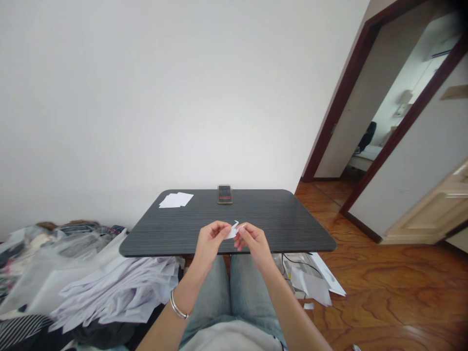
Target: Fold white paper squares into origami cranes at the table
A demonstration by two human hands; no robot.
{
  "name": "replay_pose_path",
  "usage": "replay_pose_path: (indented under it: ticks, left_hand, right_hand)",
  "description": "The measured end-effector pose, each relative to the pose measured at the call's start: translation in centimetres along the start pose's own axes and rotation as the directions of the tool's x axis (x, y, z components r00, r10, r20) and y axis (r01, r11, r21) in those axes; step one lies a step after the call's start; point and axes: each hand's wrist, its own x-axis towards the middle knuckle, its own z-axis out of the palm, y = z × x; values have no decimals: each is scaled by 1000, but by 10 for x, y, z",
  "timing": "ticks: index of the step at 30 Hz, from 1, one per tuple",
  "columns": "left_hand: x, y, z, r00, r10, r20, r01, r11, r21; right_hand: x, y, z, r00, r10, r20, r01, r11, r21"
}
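Between both hands is a small piece of white folded paper (pixel 231 234), with a thin bent strip standing up at its top. My left hand (pixel 213 238) pinches the paper's left side between thumb and fingers. On the other side, my right hand (pixel 252 239) has its thumb and fingers closed on the paper's right edge. Both hands are above the front part of a dark wood-grain table (pixel 278 209). Fingers hide part of the paper, so its exact folded shape cannot be made out.
Several white paper sheets (pixel 175 200) lie at the table's back left. A phone (pixel 224 194) rests at the back edge, by the wall. Piled clothes (pixel 120 287) are on the left. Papers and a cable (pixel 303 265) sit below the table's right side. A doorway opens at right.
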Motion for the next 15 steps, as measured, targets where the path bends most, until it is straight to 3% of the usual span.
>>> replay_pose_path:
  ticks: [3, 7, 11, 15]
  left_hand:
    - [0, 0, -1, 1000, -10, -10, 9, 997, -79]
    - [0, -3, 0, 997, -72, -4, 70, 979, -192]
    - [-1, -5, 4, 991, -133, 26, 135, 945, -299]
    - [-3, -6, 6, 990, -139, -15, 128, 946, -297]
  right_hand:
    - [-1, 1, 2, 1000, 0, 12, -1, 998, 62]
    - [-1, 6, 3, 999, -31, -9, 32, 999, 27]
    - [-2, 10, 4, 992, -123, -42, 117, 986, -114]
    - [-4, 7, 3, 960, -273, -56, 236, 903, -359]
